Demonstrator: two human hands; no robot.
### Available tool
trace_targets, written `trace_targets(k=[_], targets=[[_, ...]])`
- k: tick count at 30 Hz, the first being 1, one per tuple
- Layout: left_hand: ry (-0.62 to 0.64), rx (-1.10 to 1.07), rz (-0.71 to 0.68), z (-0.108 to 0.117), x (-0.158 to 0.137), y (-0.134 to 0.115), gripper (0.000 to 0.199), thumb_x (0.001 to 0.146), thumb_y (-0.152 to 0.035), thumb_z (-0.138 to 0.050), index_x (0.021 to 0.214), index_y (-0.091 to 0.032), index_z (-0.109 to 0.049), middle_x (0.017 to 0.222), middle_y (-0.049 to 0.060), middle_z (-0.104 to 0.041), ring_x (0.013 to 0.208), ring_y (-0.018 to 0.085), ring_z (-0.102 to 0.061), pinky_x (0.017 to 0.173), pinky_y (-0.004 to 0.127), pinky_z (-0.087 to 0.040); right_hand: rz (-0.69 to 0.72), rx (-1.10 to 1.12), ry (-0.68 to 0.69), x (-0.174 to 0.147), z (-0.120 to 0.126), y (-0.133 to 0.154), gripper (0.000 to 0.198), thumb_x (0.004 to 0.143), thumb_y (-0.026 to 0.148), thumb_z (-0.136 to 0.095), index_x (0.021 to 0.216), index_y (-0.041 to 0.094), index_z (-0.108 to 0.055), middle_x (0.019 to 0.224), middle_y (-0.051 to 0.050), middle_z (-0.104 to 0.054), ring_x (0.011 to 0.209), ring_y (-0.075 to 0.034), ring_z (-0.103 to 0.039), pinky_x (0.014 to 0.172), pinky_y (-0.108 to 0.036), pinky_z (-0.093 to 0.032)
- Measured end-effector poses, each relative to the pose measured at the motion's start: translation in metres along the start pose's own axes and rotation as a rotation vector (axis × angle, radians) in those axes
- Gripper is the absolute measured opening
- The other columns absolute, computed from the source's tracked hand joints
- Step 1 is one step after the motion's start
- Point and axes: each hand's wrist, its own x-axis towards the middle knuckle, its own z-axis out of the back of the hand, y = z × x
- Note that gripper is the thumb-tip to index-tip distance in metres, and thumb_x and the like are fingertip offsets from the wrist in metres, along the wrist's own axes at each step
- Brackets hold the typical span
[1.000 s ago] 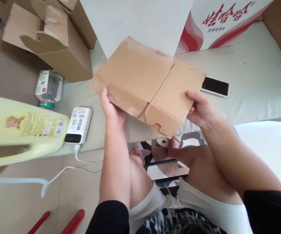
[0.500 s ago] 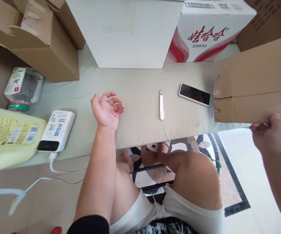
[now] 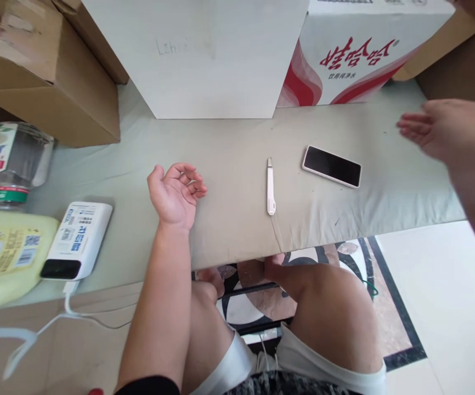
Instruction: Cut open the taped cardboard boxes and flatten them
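My left hand [image 3: 175,195] rests palm up on the cloth-covered surface, its fingers loosely curled and apart, holding nothing. To its right lies a white utility knife [image 3: 271,189] with a short blade tip pointing away from me. Beyond the knife is a phone [image 3: 333,166] with a dark screen and pale case. My right hand [image 3: 443,129] is raised over the right end of the surface, beyond the phone. Its fingers are stretched out and slightly blurred, with nothing visible in them.
A tall white box [image 3: 213,66] and a red-and-white water carton [image 3: 348,66] stand at the back. Brown cardboard boxes [image 3: 85,104] are at the left, near a clear plastic bottle [image 3: 15,159], a yellow jug [image 3: 11,252] and a white power bank [image 3: 77,236] with a cable.
My right hand has let go of the brown cardboard box at the right and moved up and away from the front edge. That box has left its place beside the phone. My left hand stays put.
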Motion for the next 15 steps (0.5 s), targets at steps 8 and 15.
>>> trace_targets(k=[8, 15], targets=[[0.040, -0.055, -0.026, 0.010, -0.008, -0.006, 0.053, 0.087, -0.063, -0.036, 0.072, -0.018, -0.061, 0.063, 0.004, -0.057, 0.048, 0.013, -0.055, 0.043, 0.024, -0.044, -0.152, -0.005, 0.215, -0.063, -0.014, -0.031, 0.014, 0.096, 0.009, -0.048, 0.087, 0.017, -0.057, 0.082, -0.007, -0.069, 0.069, -0.012, -0.072, 0.079, -0.027, -0.059], [-0.015, -0.157, -0.089, 0.023, -0.018, -0.018, 0.055, 0.089, -0.063, -0.032, 0.067, -0.020, -0.059, 0.051, 0.003, -0.052, 0.050, 0.013, -0.056, 0.052, 0.024, -0.048, -0.081, -0.112, 0.361, -0.109, -0.040, 0.008, 0.014, 0.093, 0.008, -0.052, 0.085, 0.017, -0.060, 0.079, -0.007, -0.069, 0.063, -0.011, -0.070, 0.064, -0.022, -0.056]])
